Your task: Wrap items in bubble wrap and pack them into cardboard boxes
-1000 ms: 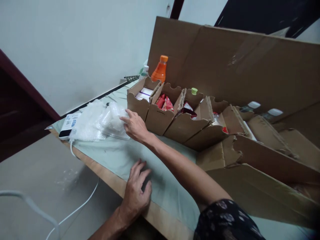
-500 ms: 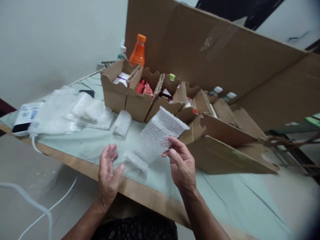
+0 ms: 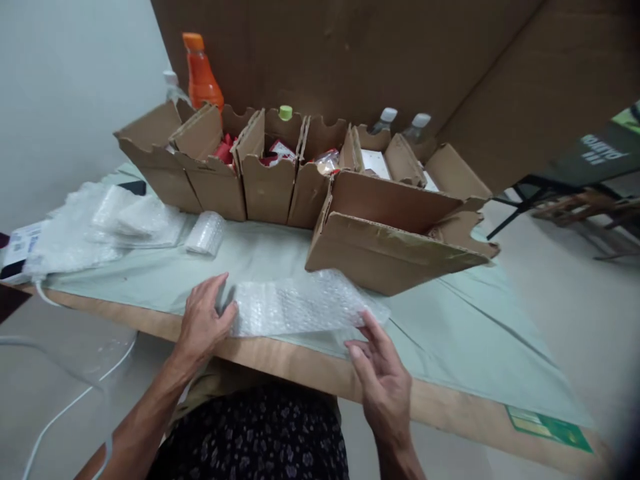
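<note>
A sheet of clear bubble wrap (image 3: 295, 303) lies stretched out along the front of the cloth-covered table (image 3: 270, 247). At its left end is my left hand (image 3: 203, 323), fingers extended and thumb apart, beside or just touching the edge. My right hand (image 3: 383, 367) has its bent fingers at the other end, with the sheet's near corner between index finger and thumb. A small rolled piece of bubble wrap (image 3: 205, 233) rests behind my left hand. Farther left is a pile of bubble wrap (image 3: 115, 220).
Several open cardboard bins (image 3: 270, 190) stand in a row at the back, holding red and white packets. A larger cardboard bin (image 3: 385, 250) juts forward on the right. Behind are an orange bottle (image 3: 203, 77) and a tall cardboard panel (image 3: 340, 60). A white cable (image 3: 75, 407) hangs left.
The bubble wrap sheet has come down from a raised, tilted position to lie flat along the table edge. My left hand has turned palm down at its left end. The camera view has shifted.
</note>
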`<state>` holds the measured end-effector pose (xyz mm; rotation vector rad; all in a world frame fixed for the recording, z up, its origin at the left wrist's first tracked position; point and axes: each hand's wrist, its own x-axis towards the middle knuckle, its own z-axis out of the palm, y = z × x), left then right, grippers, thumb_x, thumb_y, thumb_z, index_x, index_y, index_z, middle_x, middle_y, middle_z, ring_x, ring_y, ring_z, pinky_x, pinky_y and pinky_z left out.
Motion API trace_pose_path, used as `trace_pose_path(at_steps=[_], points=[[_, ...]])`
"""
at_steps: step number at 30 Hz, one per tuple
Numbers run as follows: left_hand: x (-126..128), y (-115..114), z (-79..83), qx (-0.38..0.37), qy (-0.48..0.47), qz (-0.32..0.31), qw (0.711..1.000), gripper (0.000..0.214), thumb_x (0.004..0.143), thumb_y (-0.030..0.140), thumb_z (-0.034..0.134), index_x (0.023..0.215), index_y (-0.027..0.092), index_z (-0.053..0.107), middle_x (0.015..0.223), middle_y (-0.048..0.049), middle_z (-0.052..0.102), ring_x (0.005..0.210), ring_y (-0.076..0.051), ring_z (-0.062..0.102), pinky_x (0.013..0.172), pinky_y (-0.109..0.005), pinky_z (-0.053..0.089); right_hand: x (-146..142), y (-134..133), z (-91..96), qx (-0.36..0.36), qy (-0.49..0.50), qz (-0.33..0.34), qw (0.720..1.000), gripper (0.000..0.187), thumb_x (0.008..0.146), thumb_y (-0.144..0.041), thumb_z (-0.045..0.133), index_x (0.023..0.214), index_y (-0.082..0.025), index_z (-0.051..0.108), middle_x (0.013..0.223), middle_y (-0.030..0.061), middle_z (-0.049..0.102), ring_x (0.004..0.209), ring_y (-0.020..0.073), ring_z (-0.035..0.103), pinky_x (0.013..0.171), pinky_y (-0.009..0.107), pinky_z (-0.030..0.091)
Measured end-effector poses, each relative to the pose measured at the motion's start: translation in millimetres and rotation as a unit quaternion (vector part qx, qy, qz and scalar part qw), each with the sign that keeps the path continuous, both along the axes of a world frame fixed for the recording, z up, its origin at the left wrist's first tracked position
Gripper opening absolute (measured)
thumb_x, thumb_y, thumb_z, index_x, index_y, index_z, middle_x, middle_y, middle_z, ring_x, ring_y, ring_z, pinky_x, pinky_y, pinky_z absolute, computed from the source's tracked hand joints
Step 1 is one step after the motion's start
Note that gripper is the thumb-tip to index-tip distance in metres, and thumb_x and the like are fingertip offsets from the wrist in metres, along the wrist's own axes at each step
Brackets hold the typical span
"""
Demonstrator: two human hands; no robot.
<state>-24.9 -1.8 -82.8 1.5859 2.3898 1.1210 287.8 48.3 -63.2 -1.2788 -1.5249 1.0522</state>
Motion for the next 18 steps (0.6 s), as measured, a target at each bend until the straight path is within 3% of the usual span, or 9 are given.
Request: trace_pose_path(at_steps=[3,7,9,11,13,15,18], points=[[-23,11,18.3,0.020,0.033,0.030,0.999,0.046,0.085,0.036,0.058,0.129,0.022,0.063,0.127,-0.0131,0.068,0.121,-0.034,0.060,0.109,-0.051,0.045,23,10,-9.0,0.001,-0.046,-0.020,0.999,0.057,0.093,-0.046,0.066,0.145,-0.024,0.059,0.148,0.0144,0.060,0.117,0.0285,0.067,0.093,0.043,0.060],[-55,53,37.6,-0.020,0.065,0.137,0.988,0.056,0.081,0.041,0.063,0.129,0.013,0.062,0.133,-0.0222,0.064,0.129,-0.042,0.053,0.111,-0.057,0.039,32,17,-23.8,0.032,-0.104,-0.018,0.994,0.054,0.093,-0.052,0.062,0.137,-0.022,0.065,0.144,0.0154,0.062,0.091,0.0227,0.071,0.091,0.046,0.059],[-66,74,39.0,-0.035,0.059,0.162,0.984,0.050,0.078,0.037,0.063,0.120,0.010,0.066,0.120,-0.0243,0.069,0.122,-0.043,0.057,0.105,-0.058,0.042,33,17,-28.9,0.044,-0.119,-0.028,0.992,0.052,0.093,-0.053,0.061,0.134,-0.021,0.067,0.137,0.0147,0.067,0.086,0.0221,0.071,0.092,0.046,0.059],[-74,84,40.3,-0.028,0.055,0.162,0.985,0.036,0.079,0.031,0.059,0.109,0.014,0.070,0.107,-0.0186,0.073,0.112,-0.037,0.063,0.099,-0.051,0.047,35,17,-32.2,0.049,-0.120,-0.033,0.991,0.052,0.092,-0.054,0.062,0.132,-0.021,0.068,0.133,0.0141,0.069,0.093,0.0247,0.072,0.090,0.043,0.060],[-86,80,48.5,-0.005,0.056,0.173,0.983,0.033,0.082,0.029,0.054,0.108,0.018,0.071,0.105,-0.0119,0.075,0.102,-0.030,0.068,0.093,-0.042,0.051,37,17,-34.1,0.048,-0.114,-0.034,0.992,0.052,0.092,-0.053,0.063,0.131,-0.020,0.068,0.133,0.0136,0.069,0.103,0.0273,0.072,0.090,0.040,0.060],[-107,65,66.9,0.029,0.062,0.219,0.973,0.042,0.086,0.030,0.049,0.121,0.015,0.067,0.114,-0.0109,0.074,0.100,-0.026,0.069,0.090,-0.039,0.052,39,18,-35.0,0.039,-0.112,-0.033,0.992,0.051,0.091,-0.052,0.064,0.130,-0.020,0.069,0.135,0.0128,0.069,0.107,0.0280,0.072,0.091,0.038,0.060],[-155,43,104.3,0.069,0.083,0.325,0.940,0.058,0.088,0.026,0.040,0.140,0.001,0.050,0.136,-0.0209,0.064,0.121,-0.031,0.063,0.100,-0.050,0.045,42,20,-34.8,0.011,-0.120,-0.033,0.992,0.054,0.089,-0.051,0.067,0.132,-0.019,0.068,0.138,0.0119,0.067,0.106,0.0275,0.072,0.093,0.036,0.060]])
